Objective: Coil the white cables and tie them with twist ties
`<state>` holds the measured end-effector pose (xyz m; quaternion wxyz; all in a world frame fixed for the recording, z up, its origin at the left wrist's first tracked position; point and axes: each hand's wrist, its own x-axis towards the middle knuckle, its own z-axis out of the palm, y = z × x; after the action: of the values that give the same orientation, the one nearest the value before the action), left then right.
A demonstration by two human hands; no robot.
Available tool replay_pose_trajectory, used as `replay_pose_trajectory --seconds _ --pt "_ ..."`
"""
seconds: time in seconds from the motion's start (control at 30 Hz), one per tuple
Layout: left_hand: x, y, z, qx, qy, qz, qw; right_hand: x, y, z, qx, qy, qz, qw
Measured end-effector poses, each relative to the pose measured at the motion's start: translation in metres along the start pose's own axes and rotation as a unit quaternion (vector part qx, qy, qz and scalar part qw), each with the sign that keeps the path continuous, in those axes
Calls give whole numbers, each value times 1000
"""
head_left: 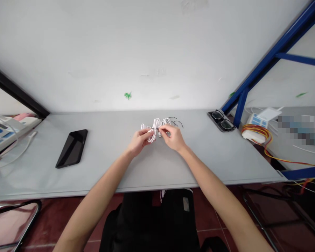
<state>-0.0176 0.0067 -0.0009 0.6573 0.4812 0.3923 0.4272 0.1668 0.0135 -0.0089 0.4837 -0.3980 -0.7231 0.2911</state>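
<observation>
Just in front of me, my left hand (139,141) pinches a coiled white cable (154,126) from its left side. On the right of the coil, my right hand (173,137) has its thumb and forefinger pressed together on a thin black tie that runs around the coil. Behind my hands, more coiled white cable (166,121) lies on the grey table (115,129). Several loose black ties (176,122) rest beside it on the right. A white cable connector hangs between my hands, near my right fingertips.
On the left of the table lies a black phone (72,148). Black-framed glasses (227,124) rest on a dark case at the back right. Blue metal struts (242,105) rise at the right edge, beyond them red and yellow wires (257,130). A white wall stands behind.
</observation>
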Motion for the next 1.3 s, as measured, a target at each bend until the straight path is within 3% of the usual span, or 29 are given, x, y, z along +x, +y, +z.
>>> replay_pose_trajectory --seconds 0.1,0.23,0.33,0.4,0.47,0.6,0.77,0.9,1.13,1.3 --pt "-2 -1 3 88 21 65 994 2 1 -3 140 -40 123 982" --pt "-1 -4 2 139 20 118 983 6 4 -6 331 -91 261 902" --pt "1 -4 1 167 15 146 975 6 6 -5 407 -102 309 853" --pt "1 -4 1 194 25 162 967 6 7 -5 415 -105 319 846" --pt "1 -2 2 220 31 168 961 6 8 -5 391 -106 304 862" --pt "-3 -1 7 237 19 150 960 5 5 -5 261 -51 222 938" --pt "-3 2 6 88 -17 43 995 1 -5 -2 90 32 84 992" --pt "-1 4 3 -21 -43 -32 998 -2 -8 0 -19 65 -3 998" --pt "-5 0 9 144 -17 70 987 3 -4 -2 161 -19 121 979" --pt "-5 -4 11 178 -20 90 980 6 1 -4 180 -36 134 974"
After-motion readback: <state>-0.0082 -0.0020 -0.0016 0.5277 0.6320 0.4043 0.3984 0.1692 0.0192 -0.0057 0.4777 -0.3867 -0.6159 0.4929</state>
